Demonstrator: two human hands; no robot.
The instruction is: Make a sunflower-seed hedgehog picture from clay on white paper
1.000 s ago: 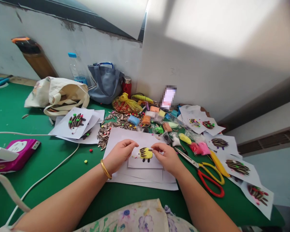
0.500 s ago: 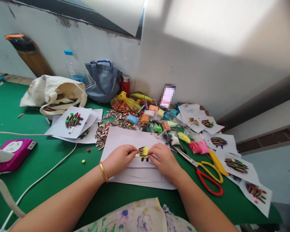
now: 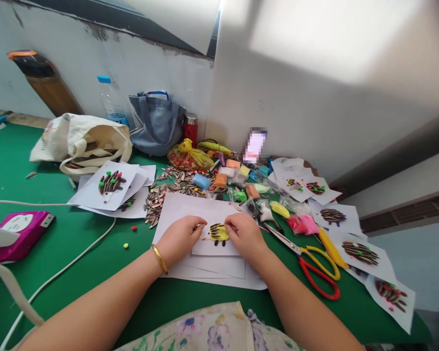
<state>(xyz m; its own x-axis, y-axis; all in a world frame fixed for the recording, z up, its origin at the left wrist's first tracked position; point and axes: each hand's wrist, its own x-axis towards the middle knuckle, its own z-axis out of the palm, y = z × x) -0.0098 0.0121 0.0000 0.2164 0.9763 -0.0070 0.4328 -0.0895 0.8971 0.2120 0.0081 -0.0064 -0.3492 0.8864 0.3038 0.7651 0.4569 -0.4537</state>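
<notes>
One yellow hedgehog figure (image 3: 220,236) lies on white paper (image 3: 212,251) between the left hand (image 3: 179,239) and the right hand (image 3: 248,236); the left thumb and forefinger pinch a small dark bit (image 3: 195,227); the right fingertips bunch at the figure's rear edge; whether they hold anything, I cannot tell; scissors (image 3: 299,251) lie beyond the right wrist; seeds (image 3: 154,207) heap behind.

Bright, probably daylight glare above soft shadow on the pale wall (image 3: 300,102), pixelated phone (image 3: 255,146), stretched edges.

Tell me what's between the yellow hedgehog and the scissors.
Head view: mainly the right hand, next to the yellow hedgehog; a thin pink strip also shows near the scissors.
</notes>
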